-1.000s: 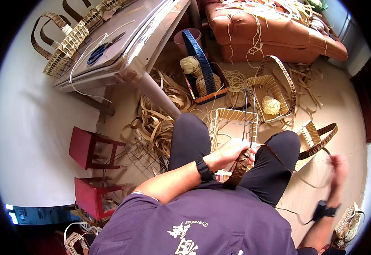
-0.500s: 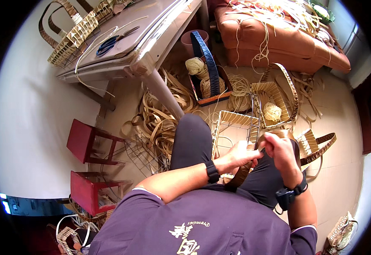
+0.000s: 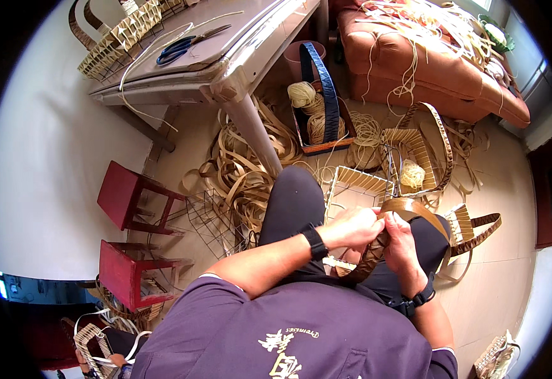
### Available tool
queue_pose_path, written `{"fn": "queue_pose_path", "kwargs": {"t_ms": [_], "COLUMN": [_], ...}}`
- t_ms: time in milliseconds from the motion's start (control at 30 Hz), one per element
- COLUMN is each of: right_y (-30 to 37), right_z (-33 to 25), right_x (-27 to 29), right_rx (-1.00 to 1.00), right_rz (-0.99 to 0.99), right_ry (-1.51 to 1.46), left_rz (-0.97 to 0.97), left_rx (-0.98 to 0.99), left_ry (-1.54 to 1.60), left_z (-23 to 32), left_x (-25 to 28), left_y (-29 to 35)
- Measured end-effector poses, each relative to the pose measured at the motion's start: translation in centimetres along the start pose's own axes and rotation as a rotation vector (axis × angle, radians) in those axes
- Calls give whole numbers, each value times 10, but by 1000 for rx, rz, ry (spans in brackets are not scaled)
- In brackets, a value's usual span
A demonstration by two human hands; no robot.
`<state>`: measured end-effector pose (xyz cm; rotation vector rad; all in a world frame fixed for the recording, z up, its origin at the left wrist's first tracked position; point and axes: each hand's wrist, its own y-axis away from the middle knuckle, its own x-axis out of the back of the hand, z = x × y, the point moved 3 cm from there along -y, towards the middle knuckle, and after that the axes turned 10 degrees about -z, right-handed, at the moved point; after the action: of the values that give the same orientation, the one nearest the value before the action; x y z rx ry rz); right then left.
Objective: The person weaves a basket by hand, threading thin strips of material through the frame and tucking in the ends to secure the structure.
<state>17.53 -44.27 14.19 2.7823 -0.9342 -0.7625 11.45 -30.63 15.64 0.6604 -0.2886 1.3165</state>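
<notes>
From left to right, I view two boxy red stools (image 3: pixel 121 196), their legs blurred. Above, a pale woven basket (image 3: pixel 121 41), cut off by the upper edge, stands on the desk (image 3: pixel 244 38) near blue-handled scissors (image 3: pixel 176 50). Flat tan strips (image 3: pixel 244 148) lie below in smooth, springy loops, partly hidden by the desk leg. At centre, the left hand (image 3: pixel 355 227) closes on a curved handle (image 3: pixel 372 258) wrapped in ridged brown; its fingertips are masked. The rectangular cream-bound basket (image 3: pixel 357 178) beyond is partly covered by that hand and the knee. The right hand (image 3: pixel 400 243) pinches a glossy brown strip (image 3: pixel 410 205) beside the handle, between the knees; I cannot make out their exact contact. Farther right, a knee partly hides a small basket (image 3: pixel 462 222) with a dark braided handle.
</notes>
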Motion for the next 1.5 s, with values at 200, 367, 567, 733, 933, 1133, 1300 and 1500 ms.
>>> {"fn": "queue_pose_path", "kwargs": {"t_ms": [200, 367, 567, 733, 933, 1133, 1300, 1500], "right_y": [0, -6, -8, 0, 9, 1, -6, 3], "right_z": [-3, 2, -3, 1, 0, 5, 5, 5], "right_x": [-9, -7, -1, -1, -16, -16, -19, -8], "right_rx": [-82, -72, -245, -143, -128, -122, -118, -99], "right_rz": [0, -4, 28, -56, -50, -145, -177, -135], "right_ry": [-115, -155, -93, -189, -257, -301, -351, -328], "left_rz": [52, -253, -423, -266, 775, 1289, 1937, 251], "left_rx": [-61, -207, -158, -35, 101, 219, 435, 152], "left_ry": [322, 1280, 1581, 1496, 1525, 1268, 928, 988], "left_z": [-25, -17, -21, -97, -300, -454, -440, -93], "left_x": [22, 9, 6, 19, 137, 172, 189, 106], "left_y": [2, -15, -28, -35, 124, 418, 448, 143]}}
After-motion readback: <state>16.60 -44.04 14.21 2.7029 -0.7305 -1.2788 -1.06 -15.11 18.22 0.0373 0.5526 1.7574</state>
